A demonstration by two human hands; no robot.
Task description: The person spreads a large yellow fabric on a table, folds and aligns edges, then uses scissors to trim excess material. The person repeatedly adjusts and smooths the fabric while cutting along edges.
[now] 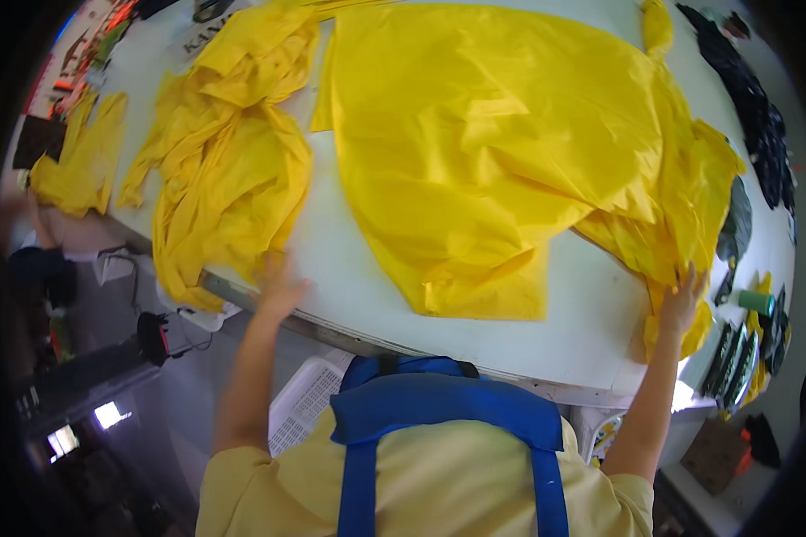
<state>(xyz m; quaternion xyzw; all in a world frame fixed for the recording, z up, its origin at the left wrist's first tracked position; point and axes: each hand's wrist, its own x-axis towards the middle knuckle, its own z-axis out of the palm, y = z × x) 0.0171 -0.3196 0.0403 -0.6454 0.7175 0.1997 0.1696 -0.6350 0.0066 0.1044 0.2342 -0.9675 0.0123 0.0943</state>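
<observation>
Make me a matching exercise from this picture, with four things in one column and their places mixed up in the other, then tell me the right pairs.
Things:
1. Left hand
2. Right hand
3. Green cylinder
4. White basket

Places:
A. Below the near edge of the white table
B. At the lower end of the crumpled yellow pile
C. Near the picture's right edge, beside dark packages
D. On the bunched yellow material right of the large smooth sheet

Pairs: 1-B, 2-D, 3-C, 4-A.
</observation>
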